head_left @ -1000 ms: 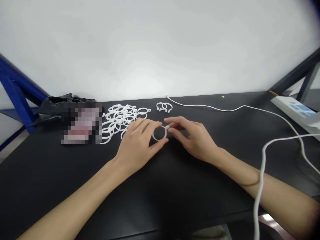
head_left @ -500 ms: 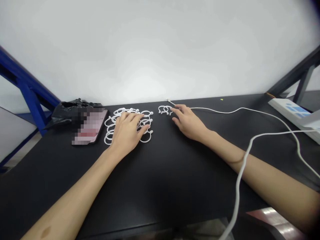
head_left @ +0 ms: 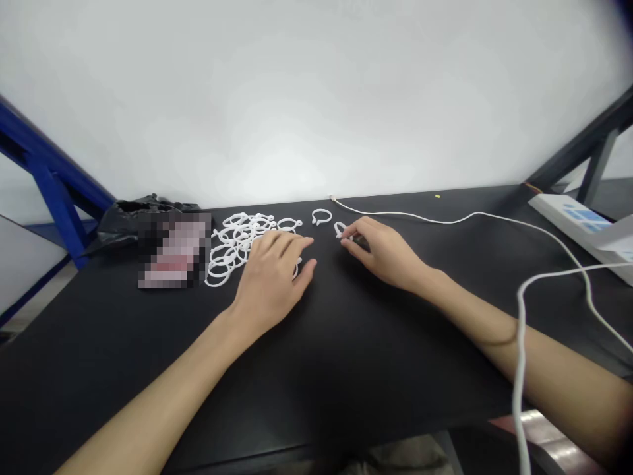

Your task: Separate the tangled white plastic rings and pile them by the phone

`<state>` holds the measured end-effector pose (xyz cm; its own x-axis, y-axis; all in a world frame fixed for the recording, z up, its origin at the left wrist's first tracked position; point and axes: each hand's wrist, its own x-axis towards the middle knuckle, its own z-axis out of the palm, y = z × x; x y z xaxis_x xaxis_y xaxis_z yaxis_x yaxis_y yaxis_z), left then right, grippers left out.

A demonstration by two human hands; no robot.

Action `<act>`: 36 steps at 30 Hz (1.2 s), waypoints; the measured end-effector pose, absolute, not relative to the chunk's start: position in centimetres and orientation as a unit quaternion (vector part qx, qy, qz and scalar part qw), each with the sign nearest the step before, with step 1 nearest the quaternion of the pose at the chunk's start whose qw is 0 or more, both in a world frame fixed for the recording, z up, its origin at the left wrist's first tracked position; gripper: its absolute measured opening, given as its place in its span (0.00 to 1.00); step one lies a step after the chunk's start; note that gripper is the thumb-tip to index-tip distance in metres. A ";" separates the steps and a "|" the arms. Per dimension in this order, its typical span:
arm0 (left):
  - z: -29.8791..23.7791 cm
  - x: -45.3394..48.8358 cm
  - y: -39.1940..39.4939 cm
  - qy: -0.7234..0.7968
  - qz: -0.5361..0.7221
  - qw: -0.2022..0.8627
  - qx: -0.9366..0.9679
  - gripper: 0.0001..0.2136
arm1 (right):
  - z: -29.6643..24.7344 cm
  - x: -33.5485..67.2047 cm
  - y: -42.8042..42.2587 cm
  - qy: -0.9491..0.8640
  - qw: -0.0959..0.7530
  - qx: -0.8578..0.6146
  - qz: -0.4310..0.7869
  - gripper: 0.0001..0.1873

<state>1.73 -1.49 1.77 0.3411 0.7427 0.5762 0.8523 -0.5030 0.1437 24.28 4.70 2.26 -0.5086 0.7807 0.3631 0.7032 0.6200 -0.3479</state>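
Note:
A heap of white plastic rings (head_left: 237, 241) lies on the black table (head_left: 316, 356) toward the back left. My left hand (head_left: 274, 274) rests palm down at the heap's right edge, fingers stretched over a ring. My right hand (head_left: 383, 251) pinches a small white open ring (head_left: 340, 229) between thumb and fingertips, just above the table. One more open white ring (head_left: 321, 216) lies alone behind it, near the wall.
A phone (head_left: 173, 254) lies left of the heap, with a black plastic bag (head_left: 126, 218) behind it. A white cable (head_left: 494, 221) runs across the right side and over my right forearm. A white power strip (head_left: 583, 227) sits far right. Blue frame at left.
My right hand has drawn back from the rings near the wall with one ring pinched; one stays there. My left hand has slid toward me, off the heap's middle to its right edge.

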 end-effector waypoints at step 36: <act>2.4 3.9 -2.2 -0.414 -0.370 0.121 -0.823 0.07 | 2.8 23.3 1.0 -0.835 0.352 -0.360 0.222 0.05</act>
<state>3.88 -2.24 2.37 0.3827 0.5926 0.7087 0.7711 -0.6275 0.1083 23.33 1.02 2.80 -0.4929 0.7574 0.4284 0.4453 0.6425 -0.6236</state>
